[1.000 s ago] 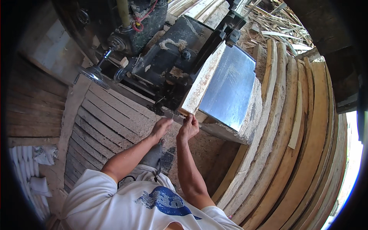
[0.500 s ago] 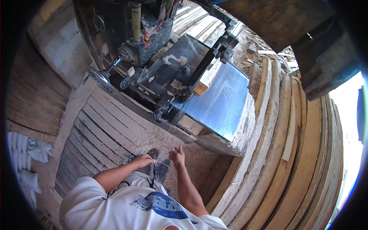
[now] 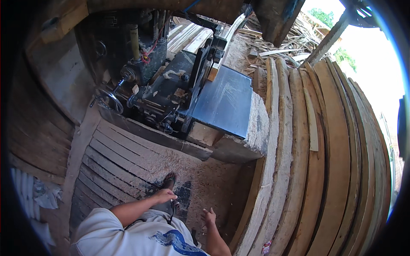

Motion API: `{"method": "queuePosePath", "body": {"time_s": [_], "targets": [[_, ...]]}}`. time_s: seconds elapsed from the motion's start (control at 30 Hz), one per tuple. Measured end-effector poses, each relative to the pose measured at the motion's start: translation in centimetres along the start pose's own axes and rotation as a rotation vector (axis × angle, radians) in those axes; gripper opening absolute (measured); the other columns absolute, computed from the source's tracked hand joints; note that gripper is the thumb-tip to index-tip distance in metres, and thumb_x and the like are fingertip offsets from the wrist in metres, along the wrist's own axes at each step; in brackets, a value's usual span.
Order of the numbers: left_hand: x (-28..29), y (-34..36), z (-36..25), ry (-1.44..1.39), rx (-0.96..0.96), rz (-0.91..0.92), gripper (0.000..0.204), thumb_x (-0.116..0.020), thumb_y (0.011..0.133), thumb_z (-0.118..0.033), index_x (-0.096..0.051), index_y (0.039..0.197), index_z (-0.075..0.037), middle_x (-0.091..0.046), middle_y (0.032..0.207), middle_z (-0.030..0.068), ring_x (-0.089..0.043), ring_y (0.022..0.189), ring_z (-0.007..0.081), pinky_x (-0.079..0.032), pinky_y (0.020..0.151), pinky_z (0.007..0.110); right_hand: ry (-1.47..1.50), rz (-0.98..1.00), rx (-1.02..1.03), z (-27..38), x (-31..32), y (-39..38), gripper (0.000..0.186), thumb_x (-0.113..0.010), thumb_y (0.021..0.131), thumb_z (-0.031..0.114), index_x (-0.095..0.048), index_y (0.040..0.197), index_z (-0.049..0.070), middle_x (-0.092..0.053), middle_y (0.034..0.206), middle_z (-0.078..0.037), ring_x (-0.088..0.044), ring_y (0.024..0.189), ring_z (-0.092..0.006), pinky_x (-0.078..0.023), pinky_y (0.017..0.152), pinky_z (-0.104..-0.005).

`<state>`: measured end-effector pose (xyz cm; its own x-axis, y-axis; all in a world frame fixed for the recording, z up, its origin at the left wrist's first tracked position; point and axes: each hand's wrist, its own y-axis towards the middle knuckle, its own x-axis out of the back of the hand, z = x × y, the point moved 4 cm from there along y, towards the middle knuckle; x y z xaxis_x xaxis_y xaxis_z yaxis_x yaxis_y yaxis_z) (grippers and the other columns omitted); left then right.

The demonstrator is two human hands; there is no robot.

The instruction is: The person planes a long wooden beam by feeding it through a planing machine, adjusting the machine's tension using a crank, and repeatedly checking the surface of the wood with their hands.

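Observation:
My left hand (image 3: 165,196) is in front of my body, over my sandalled foot, with its fingers drawn together. A tiny pale spot shows at the fingertips; I cannot make out whether it is a held thing. My right hand (image 3: 209,216) hangs above the sawdust-strewn floor beside the stacked boards, its fingers apart and nothing in them. Neither hand touches the woodworking machine ahead. On its smooth metal table (image 3: 226,100), a squared piece of timber (image 3: 213,72) lies against the dark upright fence (image 3: 197,70).
A spoked handwheel (image 3: 112,101) juts out from the machine's left. Long thick boards (image 3: 299,149) lie side by side along my right. Slatted planks (image 3: 113,160) and sawdust cover the floor. Scrap wood (image 3: 284,49) is heaped behind; a wooden beam (image 3: 171,9) hangs overhead.
The view has shifted, showing more of the yard behind. My right hand has dropped lower and away from the left, beside the boards. The timber still rests by the fence.

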<state>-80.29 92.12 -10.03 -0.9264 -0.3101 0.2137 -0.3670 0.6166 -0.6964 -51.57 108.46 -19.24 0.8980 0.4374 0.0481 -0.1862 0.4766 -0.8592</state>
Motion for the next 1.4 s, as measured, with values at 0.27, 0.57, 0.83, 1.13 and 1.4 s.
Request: {"method": "queuePosePath", "body": {"time_s": [0.27,0.57,0.83,1.13,1.4], "targets": [[1.0,-6.1,6.3,-0.206,-0.017,-0.107,0.041,-0.072,0.083,-0.036,-0.065,0.106,-0.003,-0.068,0.094,0.0082,-0.063,0.09,0.016,-0.05,0.08,0.03,-0.366,0.085,0.484,11.0,-9.5,4.8,0.094,-0.076,0.081,0.035,-0.02,0.151,0.007,-0.067,0.111,-0.012,-0.06,0.08,-0.0135,-0.047,0.063,-0.0264],[4.3,-17.0,18.9,-0.448,0.304,-0.365,0.039,-0.072,0.082,-0.035,-0.065,0.107,-0.006,-0.066,0.092,0.0031,-0.06,0.077,0.0113,-0.047,0.069,0.025,-0.148,0.174,0.773,28.4,-16.6,6.4,0.099,-0.073,0.079,0.05,-0.026,0.148,-0.003,-0.051,0.132,-0.027,-0.052,0.12,-0.0265,-0.039,0.101,-0.0318],[-3.2,-28.6,31.5,-0.603,0.65,-0.404,0.036,-0.072,0.08,-0.038,-0.064,0.101,-0.01,-0.062,0.084,-0.001,-0.058,0.073,0.0123,-0.044,0.062,0.028,-0.157,0.118,0.774,36.3,-20.1,5.3,0.104,-0.066,0.074,0.068,-0.021,0.152,0.016,-0.036,0.148,-0.02,-0.041,0.13,-0.0398,-0.033,0.101,-0.0564],[-6.3,-35.8,40.2,-0.59,0.599,-0.413,0.038,-0.065,0.084,-0.037,-0.058,0.112,-0.012,-0.065,0.1,0.0038,-0.061,0.088,0.018,-0.047,0.076,0.038,0.074,0.641,0.445,25.8,-21.2,-4.5,0.089,-0.057,0.075,0.075,-0.049,0.135,0.01,-0.061,0.12,-0.016,-0.063,0.102,-0.0289,-0.049,0.087,-0.0457],[-4.7,-39.0,40.0,-0.418,0.266,-0.297,0.05,-0.071,0.083,-0.036,-0.059,0.119,-0.004,-0.065,0.103,0.0062,-0.06,0.09,0.0155,-0.048,0.077,0.029,0.191,0.594,0.442,-2.4,-13.0,-17.2,0.059,-0.065,0.077,0.048,-0.059,0.114,0.003,-0.066,0.095,-0.014,-0.065,0.079,-0.0253,-0.054,0.071,-0.0381]]}}
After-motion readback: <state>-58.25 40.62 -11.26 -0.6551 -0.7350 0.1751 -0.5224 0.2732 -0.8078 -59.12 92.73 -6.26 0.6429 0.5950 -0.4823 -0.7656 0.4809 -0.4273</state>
